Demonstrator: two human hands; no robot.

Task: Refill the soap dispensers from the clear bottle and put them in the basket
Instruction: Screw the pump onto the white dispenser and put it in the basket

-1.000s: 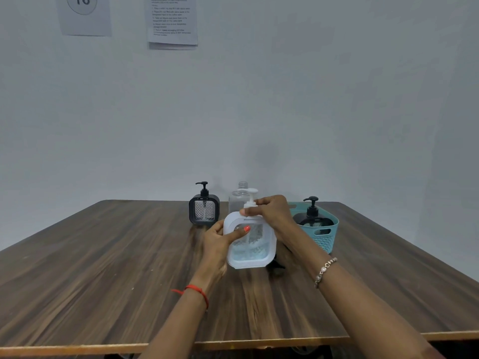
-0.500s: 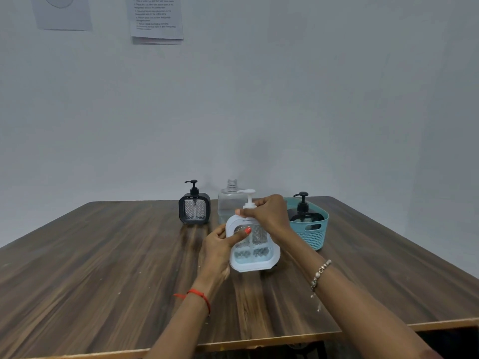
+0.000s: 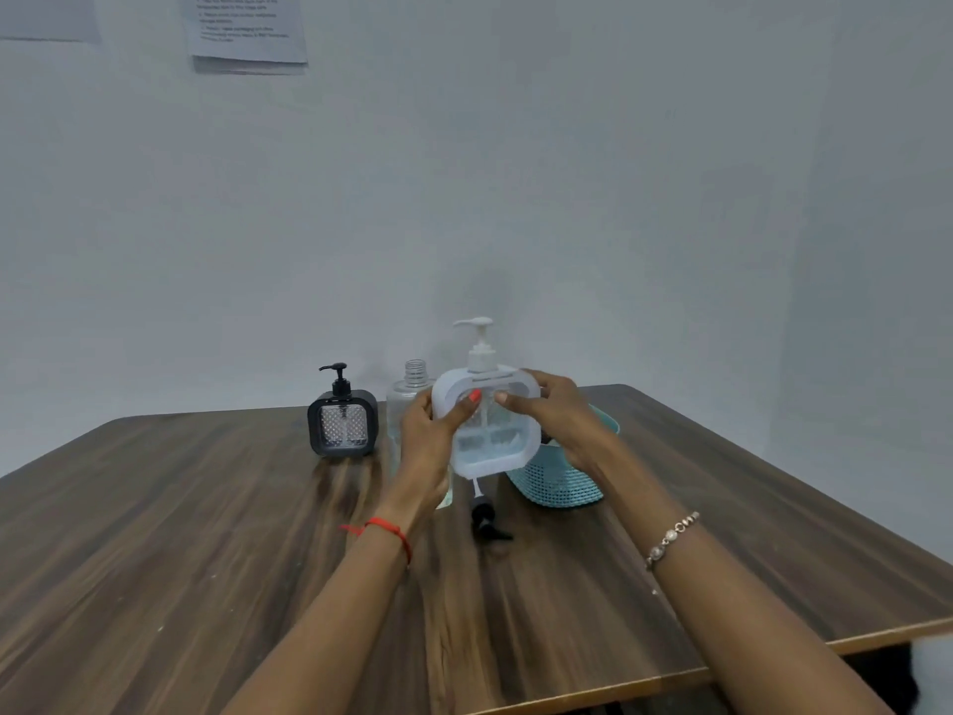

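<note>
We see both forearms reach in over the near edge of the table [image 3: 206,559], a red thread on the left wrist and a bead bracelet on the right. Past them, near the table's middle, a loose black pump [image 3: 483,516] lies on its side on the wood, its tube pointing toward the far edge.

Just above it, the left hand [image 3: 425,446] and right hand [image 3: 559,420] hold the white soap dispenser [image 3: 492,441] off the table. The left hand wraps its left side and the right hand its right side, with both thumbs on the front window. The dispenser is roughly upright with its white pump fitted on top. Clear liquid fills about the lower half and the upper part looks empty.

The teal basket [image 3: 564,485] sits right behind, toward the far right corner. The right hand and the dispenser cover its inside, so we cannot tell what it holds.

The clear bottle [image 3: 407,399] stands behind the left hand, neck uncapped. We cannot tell its fill level.

The black soap dispenser [image 3: 343,425] stands upright to the left of the clear bottle, near the far edge, pump on. Its contents are unclear through the patterned window.

Printed papers [image 3: 247,33] hang on the wall beyond.
</note>
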